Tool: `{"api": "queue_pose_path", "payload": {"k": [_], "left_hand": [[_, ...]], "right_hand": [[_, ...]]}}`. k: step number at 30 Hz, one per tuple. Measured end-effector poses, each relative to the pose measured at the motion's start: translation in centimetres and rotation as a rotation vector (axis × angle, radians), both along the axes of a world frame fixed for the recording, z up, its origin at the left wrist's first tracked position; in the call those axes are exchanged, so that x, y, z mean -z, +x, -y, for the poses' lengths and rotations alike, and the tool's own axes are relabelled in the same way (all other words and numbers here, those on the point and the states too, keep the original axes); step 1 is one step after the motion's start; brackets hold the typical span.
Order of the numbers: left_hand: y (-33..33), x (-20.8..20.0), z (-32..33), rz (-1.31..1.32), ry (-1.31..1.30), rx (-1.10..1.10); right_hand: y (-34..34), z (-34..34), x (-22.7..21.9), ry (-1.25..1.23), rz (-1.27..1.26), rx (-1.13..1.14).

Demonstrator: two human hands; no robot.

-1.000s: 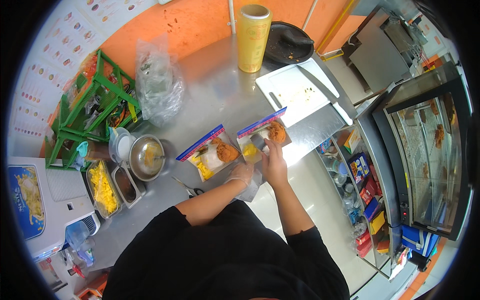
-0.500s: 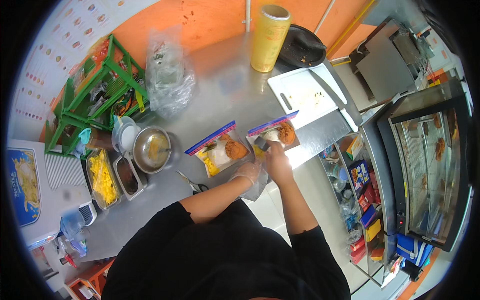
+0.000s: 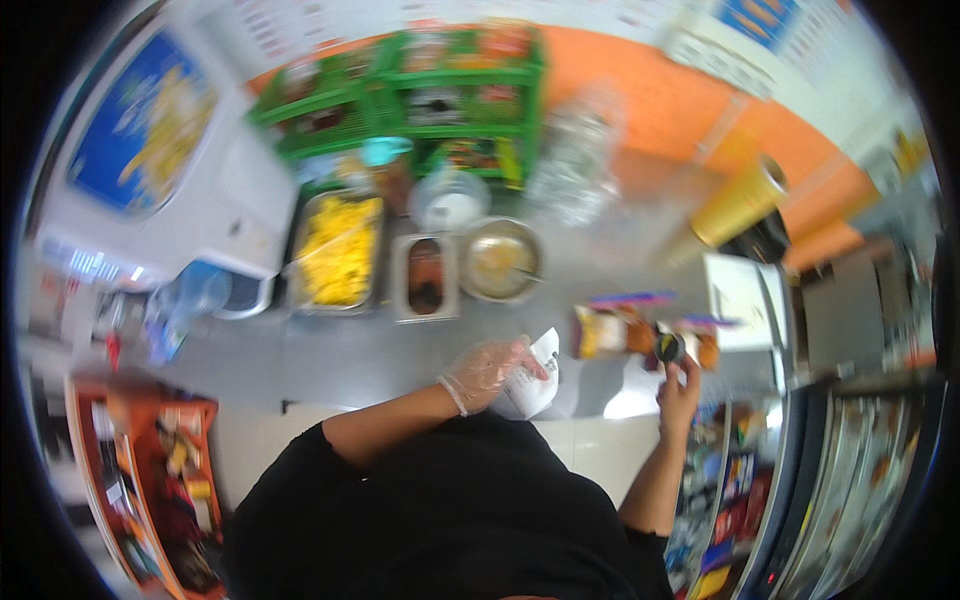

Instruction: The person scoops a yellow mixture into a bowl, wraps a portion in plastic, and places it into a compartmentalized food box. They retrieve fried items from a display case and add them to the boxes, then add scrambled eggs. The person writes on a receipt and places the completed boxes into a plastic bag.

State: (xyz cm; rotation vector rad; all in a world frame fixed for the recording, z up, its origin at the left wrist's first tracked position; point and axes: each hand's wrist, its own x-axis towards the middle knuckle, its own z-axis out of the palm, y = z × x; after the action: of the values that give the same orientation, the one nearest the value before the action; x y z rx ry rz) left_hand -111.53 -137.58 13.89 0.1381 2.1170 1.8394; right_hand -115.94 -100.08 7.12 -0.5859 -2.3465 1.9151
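Sitting in the thumb and fingertips of the right hand (image 3: 680, 396), a small dark round container (image 3: 670, 348) overlaps the nearer edge of the right food pack (image 3: 708, 352); whether it touches cannot be told. That hand is partly closed around it. Another food pack (image 3: 600, 332) lies just left of it, between the hands, both packs blurred on the counter (image 3: 335, 358). The gloved left hand (image 3: 485, 376), well apart, has its fingers curled onto a white paper piece (image 3: 533, 388). Beyond the left hand stand a metal bowl (image 3: 475, 277), a narrow metal pan (image 3: 427, 313) and a tray (image 3: 300, 288) of yellow pieces (image 3: 340, 250). Beyond the right hand are a white board (image 3: 730, 290) and a yellow roll (image 3: 740, 205).
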Motion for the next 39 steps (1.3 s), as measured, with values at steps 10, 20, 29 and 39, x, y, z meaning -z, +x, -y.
{"api": "queue_pose_path", "payload": {"k": [10, 20, 29, 39], "left_hand": [[18.4, 3.6, 25.2, 0.005, -0.186, -0.939], [25.2, 2.4, 30.9, 0.068, 0.188, -0.984], [18.7, 5.1, 27.5, 0.073, -0.139, -0.466], [8.0, 4.7, 13.5, -0.176, -0.348, 0.180]], "right_hand": [[1.1, 38.7, -0.1, -0.210, -0.011, -0.929], [2.6, 53.9, 1.0, 0.727, -0.534, -0.787], [13.9, 30.7, 7.0, 0.398, -0.378, -0.762], [41.7, 9.6, 25.2, 0.318, 1.001, -0.609]]}}
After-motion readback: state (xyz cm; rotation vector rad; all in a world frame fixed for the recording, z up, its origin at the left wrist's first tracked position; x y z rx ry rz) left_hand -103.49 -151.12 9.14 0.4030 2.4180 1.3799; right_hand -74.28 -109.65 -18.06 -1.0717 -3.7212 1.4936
